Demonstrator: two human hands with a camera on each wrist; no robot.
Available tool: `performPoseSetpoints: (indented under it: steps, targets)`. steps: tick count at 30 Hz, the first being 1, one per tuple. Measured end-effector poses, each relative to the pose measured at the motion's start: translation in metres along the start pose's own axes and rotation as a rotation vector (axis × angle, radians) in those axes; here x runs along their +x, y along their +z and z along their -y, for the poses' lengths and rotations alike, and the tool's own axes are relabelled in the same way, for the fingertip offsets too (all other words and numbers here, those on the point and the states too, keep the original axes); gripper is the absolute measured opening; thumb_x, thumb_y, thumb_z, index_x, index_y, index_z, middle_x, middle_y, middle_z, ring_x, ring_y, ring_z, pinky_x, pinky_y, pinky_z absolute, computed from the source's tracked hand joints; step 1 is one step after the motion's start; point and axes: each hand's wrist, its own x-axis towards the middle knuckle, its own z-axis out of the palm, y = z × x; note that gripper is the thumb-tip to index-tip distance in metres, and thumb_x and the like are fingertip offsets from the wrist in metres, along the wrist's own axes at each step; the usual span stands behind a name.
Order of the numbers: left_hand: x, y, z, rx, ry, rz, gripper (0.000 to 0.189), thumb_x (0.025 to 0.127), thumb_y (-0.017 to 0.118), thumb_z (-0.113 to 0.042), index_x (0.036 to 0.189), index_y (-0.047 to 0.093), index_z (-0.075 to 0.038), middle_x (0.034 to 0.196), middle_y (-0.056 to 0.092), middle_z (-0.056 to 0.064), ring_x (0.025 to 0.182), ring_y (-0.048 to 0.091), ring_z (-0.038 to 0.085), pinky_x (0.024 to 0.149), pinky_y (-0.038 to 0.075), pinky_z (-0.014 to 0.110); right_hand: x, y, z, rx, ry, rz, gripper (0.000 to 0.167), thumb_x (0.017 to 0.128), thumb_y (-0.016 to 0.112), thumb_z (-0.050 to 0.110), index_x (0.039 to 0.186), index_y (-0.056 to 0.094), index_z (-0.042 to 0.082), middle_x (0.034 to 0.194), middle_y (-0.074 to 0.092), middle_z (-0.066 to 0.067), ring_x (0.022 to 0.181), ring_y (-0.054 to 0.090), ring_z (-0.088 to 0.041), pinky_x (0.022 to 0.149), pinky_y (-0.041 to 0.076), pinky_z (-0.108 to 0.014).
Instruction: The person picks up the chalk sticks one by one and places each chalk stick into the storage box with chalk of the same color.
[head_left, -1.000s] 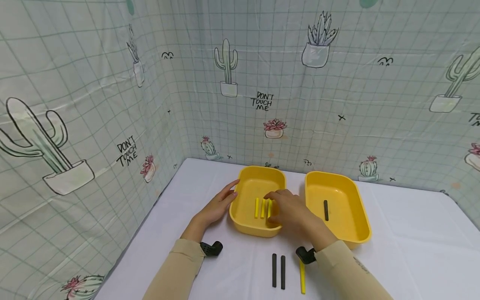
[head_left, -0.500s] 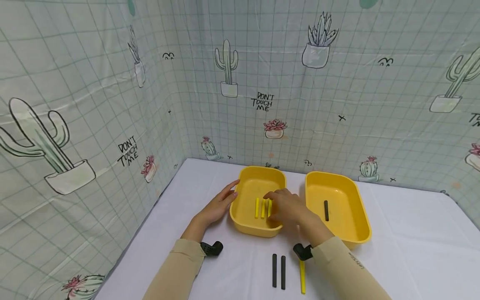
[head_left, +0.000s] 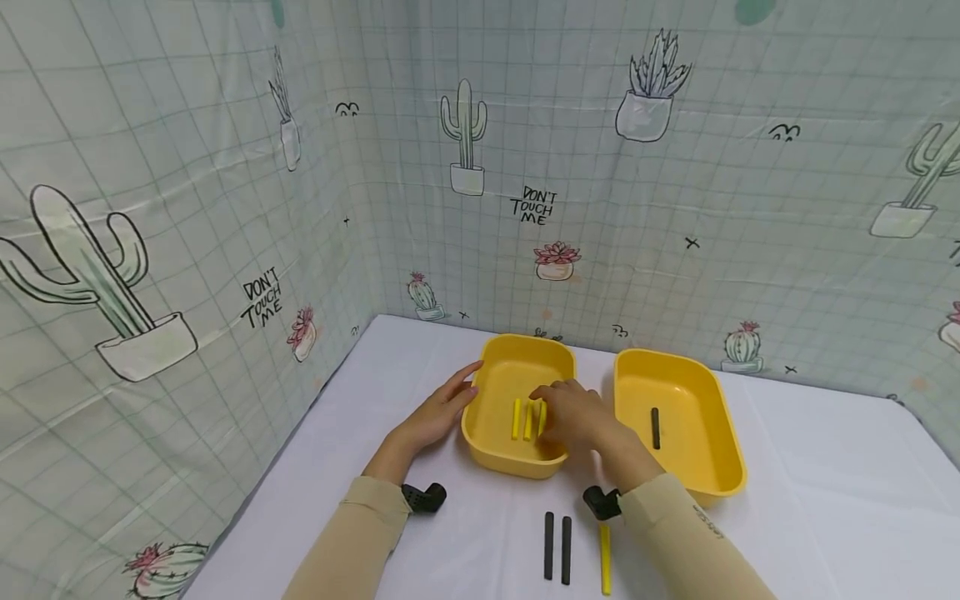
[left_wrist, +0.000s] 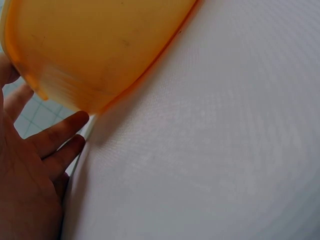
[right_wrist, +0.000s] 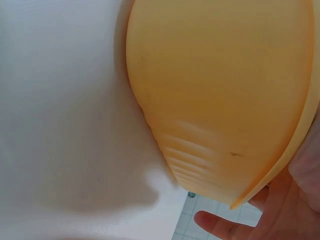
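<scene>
Two yellow trays stand side by side on a white table. In the head view, my left hand (head_left: 431,419) rests against the outer left wall of the left tray (head_left: 517,463). Its fingers are fairly straight in the left wrist view. My right hand (head_left: 585,415) reaches over that tray's right rim. Finger and thumb bend about a short yellow stick (head_left: 542,418) on the tray floor and seem to pinch its ends; the contact is partly hidden. Left of it lie two similar sticks, the middle yellow stick (head_left: 528,422) and the outer yellow stick (head_left: 516,419).
The right tray (head_left: 708,446) holds one black stick (head_left: 656,428). In front of the trays lie a black stick (head_left: 549,546), another black stick (head_left: 566,550) and a yellow stick (head_left: 606,560), partly under the right wrist camera (head_left: 602,502). A patterned curtain (head_left: 570,167) hangs behind the table.
Both hands keep nearly the same place; the right wrist has shifted slightly left. The head view has tilted a little. The sticks stay where they were.
</scene>
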Motion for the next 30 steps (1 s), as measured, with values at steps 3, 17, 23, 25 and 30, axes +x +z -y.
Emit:
performPoseSetpoints:
  steps: [3, 17, 23, 25, 30]
  targets:
    - [0.002, 0.001, -0.002, 0.009, -0.002, 0.004, 0.049, 0.107, 0.05, -0.052, 0.154, 0.037, -0.055, 0.162, 0.044, 0.009, 0.153, 0.037, 0.034, 0.125, 0.024, 0.064, 0.0, -0.001, -0.002, 0.001, 0.011, -0.002, 0.059, 0.085, 0.084, 0.019, 0.14, 0.063, 0.019, 0.142, 0.061, -0.01, 0.129, 0.051, -0.032, 0.113, 0.041, -0.058]
    - [0.0, -0.005, 0.0, 0.049, -0.001, -0.009, 0.05, 0.108, 0.048, -0.049, 0.156, 0.035, -0.053, 0.163, 0.044, 0.01, 0.153, 0.037, 0.036, 0.124, 0.022, 0.067, 0.005, -0.003, 0.006, -0.014, 0.023, 0.042, 0.061, 0.085, 0.082, 0.018, 0.143, 0.061, 0.022, 0.144, 0.059, -0.008, 0.125, 0.05, -0.03, 0.112, 0.042, -0.056]
    - [-0.002, -0.009, -0.004, 0.024, -0.002, -0.035, 0.049, 0.108, 0.049, -0.047, 0.156, 0.037, -0.051, 0.161, 0.046, 0.011, 0.152, 0.039, 0.036, 0.125, 0.022, 0.066, 0.008, -0.006, 0.01, -0.017, -0.003, 0.035, 0.061, 0.086, 0.082, 0.019, 0.143, 0.061, 0.02, 0.144, 0.059, -0.009, 0.127, 0.05, -0.031, 0.114, 0.04, -0.058]
    - [-0.001, -0.008, -0.003, 0.014, 0.015, -0.018, 0.05, 0.109, 0.048, -0.046, 0.157, 0.037, -0.048, 0.16, 0.047, 0.012, 0.15, 0.041, 0.036, 0.124, 0.023, 0.065, 0.007, -0.005, 0.009, -0.013, 0.009, 0.034, 0.061, 0.085, 0.083, 0.019, 0.142, 0.062, 0.021, 0.143, 0.059, -0.009, 0.126, 0.05, -0.031, 0.113, 0.041, -0.058]
    - [-0.002, -0.004, -0.002, 0.004, 0.029, 0.02, 0.051, 0.109, 0.048, -0.046, 0.159, 0.036, -0.045, 0.158, 0.049, 0.013, 0.148, 0.044, 0.034, 0.125, 0.026, 0.062, 0.004, 0.0, 0.005, -0.012, 0.015, 0.037, 0.062, 0.083, 0.085, 0.019, 0.14, 0.063, 0.02, 0.14, 0.06, -0.008, 0.122, 0.05, -0.03, 0.109, 0.043, -0.057]
